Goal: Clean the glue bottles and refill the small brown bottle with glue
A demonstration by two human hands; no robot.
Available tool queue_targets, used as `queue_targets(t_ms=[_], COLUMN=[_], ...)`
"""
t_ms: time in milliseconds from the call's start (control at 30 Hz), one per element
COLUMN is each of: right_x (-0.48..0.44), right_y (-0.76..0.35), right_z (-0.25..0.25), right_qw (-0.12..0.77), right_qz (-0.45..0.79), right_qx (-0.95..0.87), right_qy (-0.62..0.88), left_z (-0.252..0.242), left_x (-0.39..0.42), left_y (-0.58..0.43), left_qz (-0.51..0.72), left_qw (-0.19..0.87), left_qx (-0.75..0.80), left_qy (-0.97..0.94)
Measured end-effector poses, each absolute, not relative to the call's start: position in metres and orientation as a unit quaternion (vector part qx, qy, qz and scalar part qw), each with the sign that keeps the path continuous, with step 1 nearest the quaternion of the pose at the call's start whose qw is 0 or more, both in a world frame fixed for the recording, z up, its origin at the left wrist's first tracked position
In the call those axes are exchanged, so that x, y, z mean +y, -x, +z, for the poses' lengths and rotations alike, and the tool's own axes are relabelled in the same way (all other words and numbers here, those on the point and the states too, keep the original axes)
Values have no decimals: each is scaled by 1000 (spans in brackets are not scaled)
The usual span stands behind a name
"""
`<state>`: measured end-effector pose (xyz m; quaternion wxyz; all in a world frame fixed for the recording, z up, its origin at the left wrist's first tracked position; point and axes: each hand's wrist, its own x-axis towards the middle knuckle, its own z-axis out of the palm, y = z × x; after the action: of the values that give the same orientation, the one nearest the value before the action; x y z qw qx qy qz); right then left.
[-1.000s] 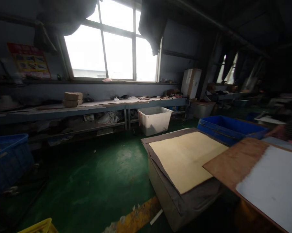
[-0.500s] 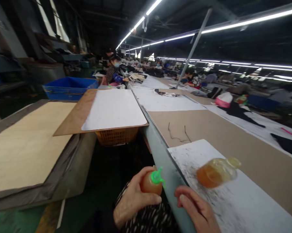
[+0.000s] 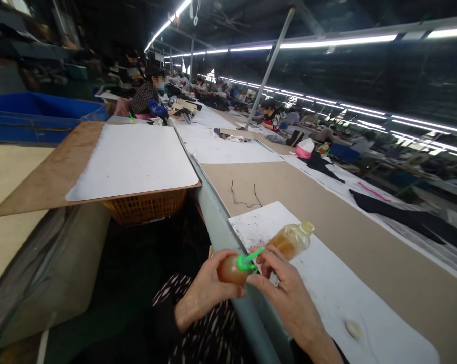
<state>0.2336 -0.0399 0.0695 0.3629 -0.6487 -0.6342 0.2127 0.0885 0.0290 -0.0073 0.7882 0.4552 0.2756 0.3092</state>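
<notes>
My left hand (image 3: pixel 209 288) is wrapped round a small squeeze bottle (image 3: pixel 230 270) of amber liquid, held over the table's edge. A green nozzle cap (image 3: pixel 245 262) tops it, its spout slanting up to the right. My right hand (image 3: pixel 289 293) has its thumb and fingers closed at the cap's side, on the small green tab by the spout. Just behind the right fingers is a larger clear bottle (image 3: pixel 294 240), partly filled with amber liquid, on a stained white sheet (image 3: pixel 327 288). Its lower part is hidden by that hand.
A bent wire piece (image 3: pixel 247 204) sits on the brown board (image 3: pixel 251 177). A small pale object (image 3: pixel 352 329) lies on the white sheet. To the left are a white-topped board (image 3: pixel 137 156), an orange basket (image 3: pixel 148 206) and a blue bin (image 3: pixel 42 114). Co-workers sit farther along the tables.
My right hand has come from beside the bottle to its green cap. The squeeze bottle has tipped, its spout now pointing up-right. The view has turned to the right.
</notes>
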Motion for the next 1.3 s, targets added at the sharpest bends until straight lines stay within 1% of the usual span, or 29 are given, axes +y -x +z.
queue_targets(t_ms=[233, 367, 567, 700, 867, 1067, 1167, 1300], right_x=[-42, -45, -45, -42, -39, -35, -33, -28], right_y=[-240, -250, -260, -269, -281, -288, -288, -280], right_z=[61, 62, 74, 81, 88, 91, 92, 93], right_qw=[357, 336, 301, 290, 285, 278, 283, 285], right_qz=[213, 201, 246, 290, 335, 385, 397, 385], right_qx=[-621, -632, -670, -677, -682, -679, -673, -672], right_qy=[665, 669, 633, 611, 584, 560, 556, 565], left_z=[-9, -17, -8, 3, 12, 22, 24, 26], left_x=[19, 17, 17, 19, 28, 43, 49, 55], left_y=[-103, -109, -111, -110, -106, -103, -102, -97], left_qz=[307, 320, 286, 256, 144, 61, 40, 46], left_qw=[747, 719, 710, 728, 802, 805, 807, 811], left_qx=[313, 315, 303, 286, 201, 157, 131, 121], left_qy=[-500, -530, -568, -567, -544, -569, -575, -571])
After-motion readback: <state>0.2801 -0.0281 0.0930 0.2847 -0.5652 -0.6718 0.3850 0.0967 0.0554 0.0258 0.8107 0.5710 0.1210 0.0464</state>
